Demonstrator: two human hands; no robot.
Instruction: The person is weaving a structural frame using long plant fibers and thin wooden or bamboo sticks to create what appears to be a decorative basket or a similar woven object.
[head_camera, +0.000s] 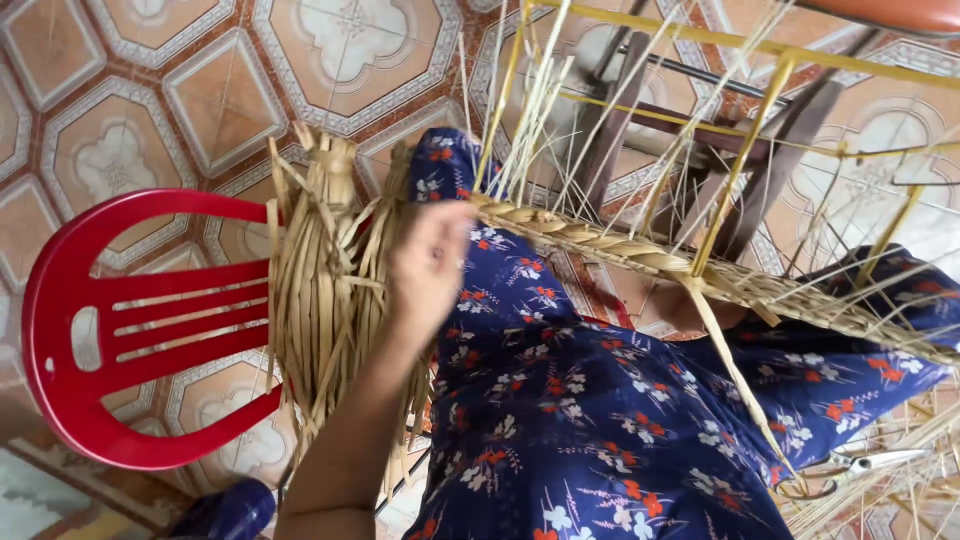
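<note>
1. Head view, nearest: the left hand (428, 262), blurred, rests at the near end of the flat plaited band of pale dried straw (640, 255); whether its fingers pinch it I cannot tell.
2. The right hand (690, 305) sits mostly hidden beneath the band, grip unseen.
3. Risk, as I judge it: loose stalks sticking up from the band could slip or snap, loosening the plait.
4. Left of the band hangs a bundled coil of finished braid (325, 290) on a red plastic chair (110, 330); beyond, yellow metal rods (740, 160).
</note>
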